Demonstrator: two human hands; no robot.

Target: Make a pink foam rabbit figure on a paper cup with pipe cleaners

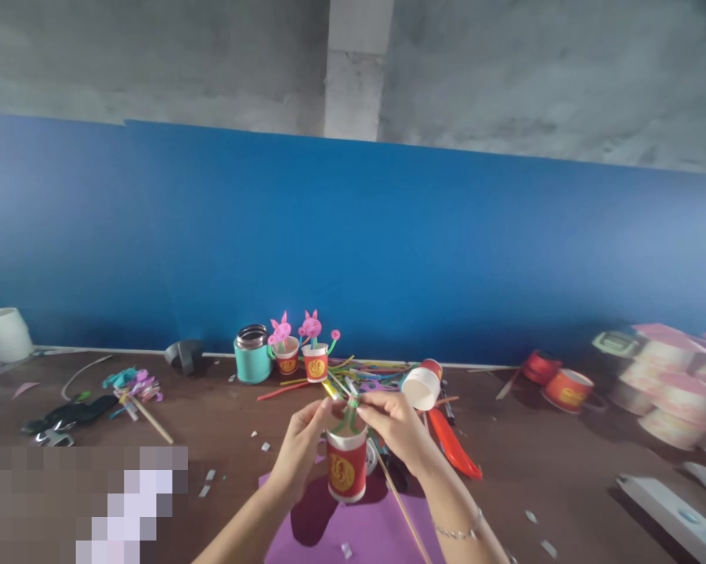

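Observation:
A red paper cup [339, 475] with a white rim and a gold emblem is held upright over a purple sheet [364, 533]. Green strips [353, 415] rise out of it, meeting in a pale tip. My left hand [298, 448] is closed at the cup's left side, thumb and forefinger near the strips; its other fingertips are partly hidden. From the right, my right hand [400, 429] pinches the top of the green strips. A thin wooden stick [400, 503] lies across the sheet under my right wrist.
Two cups with pink pig-like figures [311, 325] stand beside a turquoise jar [252, 360] along the blue partition. Coloured strips and a tipped cup [421, 387] lie behind my hands. Right are a red pointed object [454, 445], stacked pink cups [670, 384] and a power strip [675, 513].

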